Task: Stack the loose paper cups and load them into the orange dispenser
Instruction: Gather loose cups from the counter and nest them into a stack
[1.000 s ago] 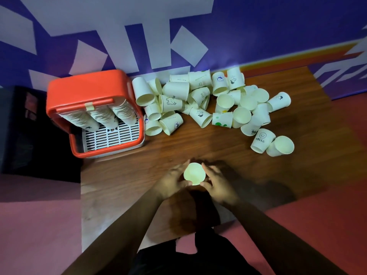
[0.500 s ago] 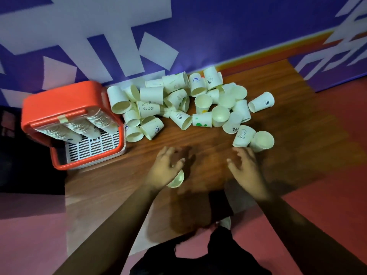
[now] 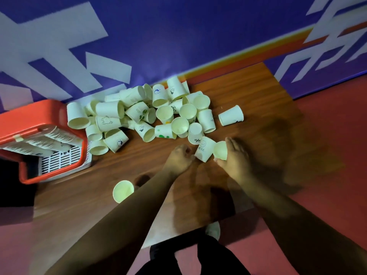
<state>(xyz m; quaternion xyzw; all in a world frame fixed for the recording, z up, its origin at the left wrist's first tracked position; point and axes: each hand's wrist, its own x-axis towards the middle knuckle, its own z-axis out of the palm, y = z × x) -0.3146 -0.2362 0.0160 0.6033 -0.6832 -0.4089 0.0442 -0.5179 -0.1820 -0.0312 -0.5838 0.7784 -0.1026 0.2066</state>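
At desk (image 3: 248, 92) centre, head view: right hand (image 3: 235, 155) wraps a plain cup (image 3: 220, 150); left hand (image 3: 178, 158), fingers curled, meets the HELLO cup (image 3: 204, 148), hold uncertain. 1 lone cup (image 3: 123, 190) sits near the front edge; orange dispenser (image 3: 29, 118) at the left edge. Cups likely light, thin-walled, crushable: grasp mid-wall gently.

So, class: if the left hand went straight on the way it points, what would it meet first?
Probably the HELLO cup, lying on its side just ahead of the left hand, though depth is unclear.
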